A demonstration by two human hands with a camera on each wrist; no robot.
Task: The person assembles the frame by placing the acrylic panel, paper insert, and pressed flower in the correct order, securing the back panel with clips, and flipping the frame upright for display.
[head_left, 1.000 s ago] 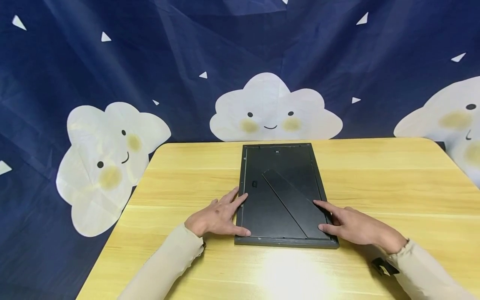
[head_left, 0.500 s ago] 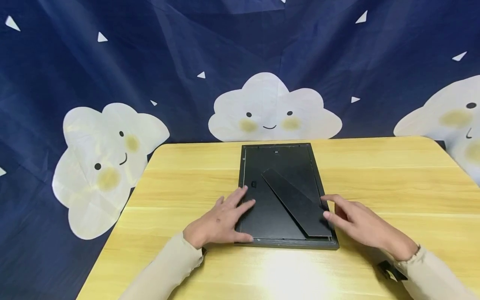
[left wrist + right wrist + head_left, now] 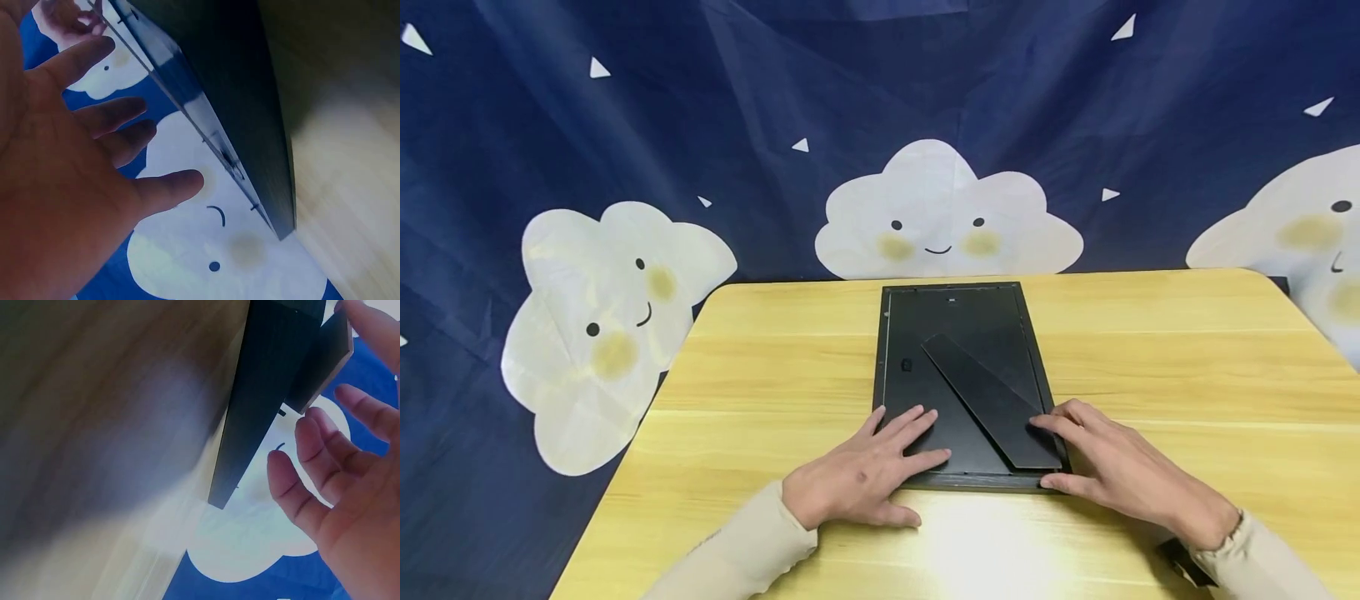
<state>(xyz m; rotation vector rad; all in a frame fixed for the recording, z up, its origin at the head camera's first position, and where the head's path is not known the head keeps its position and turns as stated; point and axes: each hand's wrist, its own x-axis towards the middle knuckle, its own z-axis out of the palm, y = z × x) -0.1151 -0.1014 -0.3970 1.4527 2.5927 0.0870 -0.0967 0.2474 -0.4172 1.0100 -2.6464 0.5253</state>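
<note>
A black picture frame [image 3: 977, 321] lies face down on the wooden table [image 3: 775, 358], its back panel up. Across that panel runs a slanted easel stand [image 3: 1000, 404], tilted a little off it; its free end stands clear of the frame's side in the right wrist view. My left hand [image 3: 868, 475] spreads over the frame's lower left corner, fingers straight and apart over the panel. At the lower right edge is my right hand [image 3: 1116, 462], its index finger over the stand and its thumb low by the corner. Its other fingers are loosely bent beside the frame [image 3: 269, 387].
A small dark catch [image 3: 907, 365] sits left of the stand, and a small hanger [image 3: 952, 300] near the frame's far edge. Behind the table hangs a dark blue cloth [image 3: 760, 100] with smiling clouds. Beige sleeves [image 3: 737, 542] cover both forearms.
The stand's free end has risen from lying flat against the panel. My left hand has slid right and nearer the front. My right hand moved off the edge, then back to the lower right corner.
</note>
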